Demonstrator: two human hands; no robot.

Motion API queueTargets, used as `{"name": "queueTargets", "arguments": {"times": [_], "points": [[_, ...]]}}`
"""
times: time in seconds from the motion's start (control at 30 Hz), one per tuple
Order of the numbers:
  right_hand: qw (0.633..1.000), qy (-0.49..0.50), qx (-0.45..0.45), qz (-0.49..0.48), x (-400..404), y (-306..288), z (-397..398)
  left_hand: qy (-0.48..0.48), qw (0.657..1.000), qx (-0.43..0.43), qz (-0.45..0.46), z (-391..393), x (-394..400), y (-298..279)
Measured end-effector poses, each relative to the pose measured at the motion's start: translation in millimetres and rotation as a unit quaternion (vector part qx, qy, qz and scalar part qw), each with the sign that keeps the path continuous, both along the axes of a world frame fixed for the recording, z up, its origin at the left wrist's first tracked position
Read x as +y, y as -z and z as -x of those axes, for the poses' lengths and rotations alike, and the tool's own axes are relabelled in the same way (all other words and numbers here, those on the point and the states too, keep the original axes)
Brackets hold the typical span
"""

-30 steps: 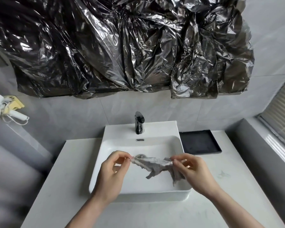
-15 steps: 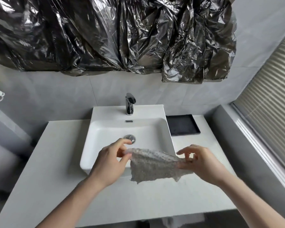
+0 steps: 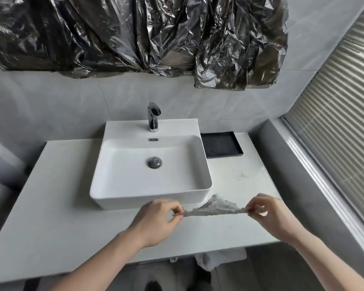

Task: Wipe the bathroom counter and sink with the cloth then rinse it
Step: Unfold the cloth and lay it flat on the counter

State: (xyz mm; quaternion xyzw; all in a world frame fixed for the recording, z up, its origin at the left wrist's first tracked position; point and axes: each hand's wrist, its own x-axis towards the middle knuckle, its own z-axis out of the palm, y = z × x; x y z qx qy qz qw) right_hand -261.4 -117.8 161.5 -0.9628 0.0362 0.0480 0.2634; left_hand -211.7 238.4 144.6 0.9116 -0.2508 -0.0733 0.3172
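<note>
Over the table in front of the sink, the left hand and right hand each pinch an end of the cloth, stretched taut — better lowered flat and spread, I judge, before wiping.

A speckled grey-and-white rag cloth is showing against a pale white stone counter. A glossy white rectangular ceramic sink is sitting beside a matte black rectangular tray, under crinkled black-silver plastic sheeting.
</note>
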Motion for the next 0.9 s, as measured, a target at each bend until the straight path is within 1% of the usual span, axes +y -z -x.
{"name": "queueTargets", "arguments": {"times": [0.1, 0.2, 0.3, 0.47, 0.53, 0.6, 0.7, 0.8, 0.9], "points": [[0.997, 0.019, 0.052, 0.05, -15.9, 39.1, 16.8, 0.002, 0.998, 0.04, -0.053, 18.1, -18.3, 40.5], [0.99, 0.018, 0.133, 0.051, -30.0, 86.6, 34.2, 0.002, 0.988, 0.114, -0.108, 39.3, -36.0, 83.3], [0.983, 0.014, 0.183, 0.032, -43.6, 120.5, 44.1, -0.019, 0.976, 0.162, -0.144, 57.4, -53.1, 110.0], [0.978, 0.007, 0.205, -0.035, -60.4, 150.9, 28.8, -0.115, 0.957, 0.211, -0.162, 61.1, -77.5, 124.8], [0.976, -0.005, 0.211, -0.058, -65.8, 154.1, 12.2, -0.153, 0.95, 0.225, -0.153, 54.6, -84.9, 126.3], [0.976, -0.008, 0.201, -0.082, -73.2, 144.3, -9.7, -0.186, 0.949, 0.224, -0.125, 44.6, -96.0, 116.7], [0.985, 0.005, 0.13, -0.11, -93.5, 111.5, -45.8, -0.22, 0.961, 0.161, -0.049, 25.3, -115.7, 84.7], [0.992, 0.002, 0.038, -0.124, -120.0, 75.1, -66.8, -0.204, 0.974, 0.096, -0.023, 8.6, -138.1, 47.6], [0.992, -0.016, -0.004, -0.126, -144.1, 56.8, -73.5, -0.171, 0.983, 0.058, -0.032, -2.3, -154.2, 31.7]]}}
